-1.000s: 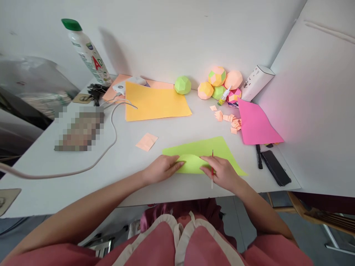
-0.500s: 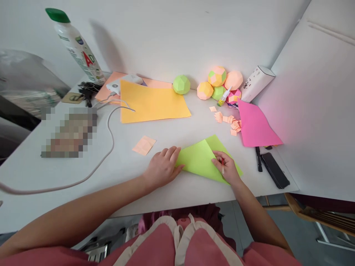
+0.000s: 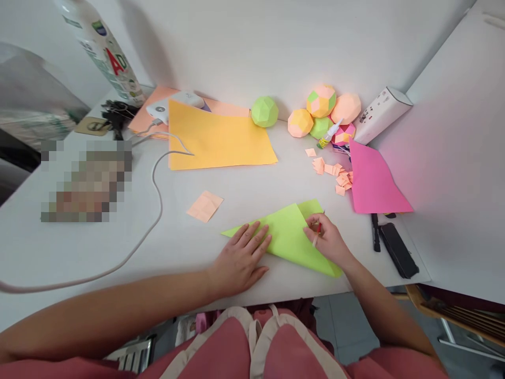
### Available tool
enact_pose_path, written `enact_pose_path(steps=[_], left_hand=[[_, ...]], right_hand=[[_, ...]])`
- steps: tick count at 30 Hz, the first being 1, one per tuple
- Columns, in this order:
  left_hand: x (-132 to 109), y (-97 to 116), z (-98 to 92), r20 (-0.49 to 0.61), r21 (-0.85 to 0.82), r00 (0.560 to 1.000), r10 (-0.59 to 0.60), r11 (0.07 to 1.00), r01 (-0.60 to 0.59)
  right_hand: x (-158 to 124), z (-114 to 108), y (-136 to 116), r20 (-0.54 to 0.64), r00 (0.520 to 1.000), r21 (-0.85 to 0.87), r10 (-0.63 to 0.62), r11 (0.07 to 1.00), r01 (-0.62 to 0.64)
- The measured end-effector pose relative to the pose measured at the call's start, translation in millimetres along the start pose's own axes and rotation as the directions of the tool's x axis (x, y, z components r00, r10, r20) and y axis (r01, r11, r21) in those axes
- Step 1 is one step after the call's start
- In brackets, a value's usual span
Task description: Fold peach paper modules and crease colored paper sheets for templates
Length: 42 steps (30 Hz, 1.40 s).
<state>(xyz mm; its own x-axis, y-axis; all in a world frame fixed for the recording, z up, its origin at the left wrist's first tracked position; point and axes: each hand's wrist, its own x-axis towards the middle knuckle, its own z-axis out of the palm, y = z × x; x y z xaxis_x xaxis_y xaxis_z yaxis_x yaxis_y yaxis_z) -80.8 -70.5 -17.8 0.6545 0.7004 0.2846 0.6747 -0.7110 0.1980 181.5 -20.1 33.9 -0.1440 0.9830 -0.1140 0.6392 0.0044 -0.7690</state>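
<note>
The flat left hand [image 3: 238, 261] hides some green paper [image 3: 290, 231]; the right hand [image 3: 328, 238] grips a half-hidden red stick [image 3: 319, 228]

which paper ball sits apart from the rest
The green faceted ball by the orange paper's back right corner; the other balls, including another green one, cluster together farther right.

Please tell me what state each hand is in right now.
Left hand: open, palm down on the folded green paper.
Right hand: closed, holding a slim red pen-like tool.
</note>
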Motion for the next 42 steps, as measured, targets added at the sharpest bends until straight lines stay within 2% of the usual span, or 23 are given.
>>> enact_pose_path(steps=[2, 4, 8, 13, 17, 22, 33, 42], left_hand=[[-0.1, -1.7, 0.7, 0.021, -0.011, 1.000, -0.005, 1.000, 0.005], [0.4, -2.2, 0.1, 0.032, -0.017, 0.999, -0.003, 1.000, 0.004], [1.8, -1.6, -3.3, 0.025, -0.026, 1.000, -0.001, 1.000, 0.002], [1.6, 1.1, -8.5, 0.019, 0.017, 1.000, 0.004, 1.000, -0.004], [0.3, 5.9, -13.1, 0.030, 0.060, 0.999, -0.033, 0.998, 0.031], [-1.6, 9.3, -15.3, 0.090, 0.111, 0.994, -0.065, 0.992, 0.055], [-3.8, 15.3, -25.1, 0.170, 0.176, 0.963, -0.208, 0.968, 0.178], [-2.1, 15.3, -30.2, 0.209, 0.234, 0.959, -0.193, 0.962, 0.143]], right_hand=[[18.3, -3.5, -6.1, 0.109, 0.994, -0.087, -0.004, 0.996, 0.013], [33.8, -0.9, -5.7, 0.138, 0.990, -0.149, -0.037, 0.987, 0.058], [44.6, 13.3, 8.8, 0.062, 0.971, -0.252, -0.229, 0.938, 0.238], [41.6, 19.2, 19.7, 0.020, 0.875, -0.358, -0.483, 0.814, 0.458], [43.1, 16.9, 17.8, 0.019, 0.825, -0.366, -0.565, 0.764, 0.532], [43.0, 15.5, 16.7, 0.030, 0.809, -0.365, -0.588, 0.747, 0.556], [44.4, 14.3, 18.9, 0.008, 0.849, -0.345, -0.529, 0.795, 0.499], [44.3, 14.6, 14.8, -0.001, 0.886, -0.316, -0.463, 0.841, 0.439]])
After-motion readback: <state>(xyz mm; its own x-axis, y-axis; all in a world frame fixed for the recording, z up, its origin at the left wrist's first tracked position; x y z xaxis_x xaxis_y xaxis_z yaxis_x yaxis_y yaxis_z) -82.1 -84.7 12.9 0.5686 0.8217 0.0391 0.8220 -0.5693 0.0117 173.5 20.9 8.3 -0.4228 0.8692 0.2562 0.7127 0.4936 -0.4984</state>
